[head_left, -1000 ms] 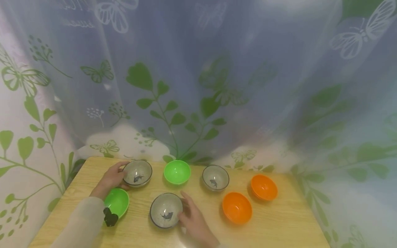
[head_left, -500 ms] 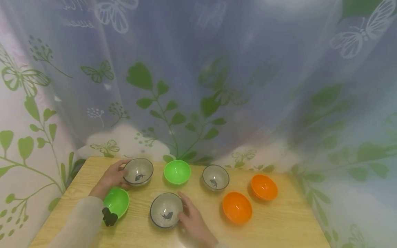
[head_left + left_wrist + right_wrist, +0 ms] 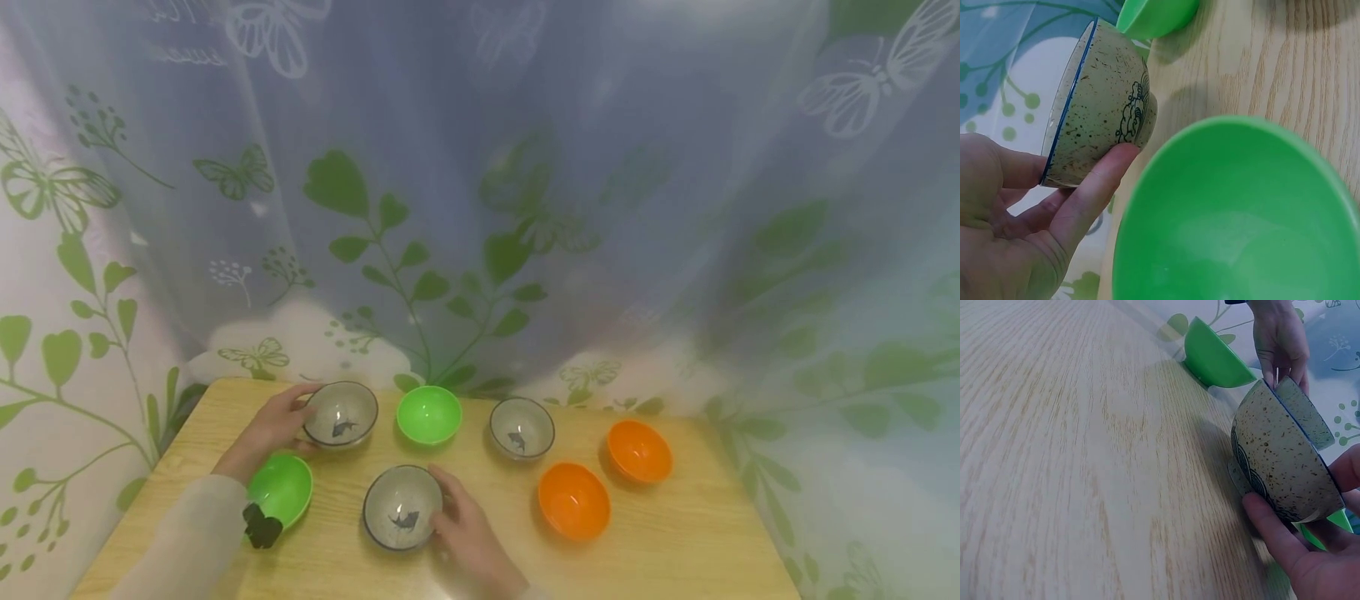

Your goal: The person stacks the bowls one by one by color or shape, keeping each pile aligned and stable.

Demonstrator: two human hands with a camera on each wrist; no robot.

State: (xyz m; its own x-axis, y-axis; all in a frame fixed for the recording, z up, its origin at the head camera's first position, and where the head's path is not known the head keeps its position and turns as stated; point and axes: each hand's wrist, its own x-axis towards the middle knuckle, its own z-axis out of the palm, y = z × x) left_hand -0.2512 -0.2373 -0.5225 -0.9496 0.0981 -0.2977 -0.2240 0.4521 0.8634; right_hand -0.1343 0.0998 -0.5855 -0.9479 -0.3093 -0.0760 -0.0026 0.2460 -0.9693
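Observation:
My left hand [image 3: 279, 425] grips a speckled ceramic bowl [image 3: 342, 415] with a dark rim and a fish painted inside, at the back left of the table. In the left wrist view, its thumb lies near the foot of that bowl [image 3: 1100, 103] and the fingers are at the rim. At the front middle, my right hand [image 3: 471, 525] holds a matching speckled bowl [image 3: 401, 507] by its right side. The right wrist view shows this bowl [image 3: 1282, 453] with the thumb low on its wall. Under my left forearm a green bowl [image 3: 283, 490] is partly hidden.
Another green bowl [image 3: 429, 415] stands at the back middle, beside a third speckled bowl [image 3: 522, 428]. Two orange bowls [image 3: 574, 502] [image 3: 639, 452] are on the right. The wooden table [image 3: 675, 550] ends at a printed curtain [image 3: 450, 208].
My left hand has shifted slightly to the right with its speckled bowl, nearer the back green bowl. My right hand's fingers have drawn in against the front speckled bowl, which stays in place.

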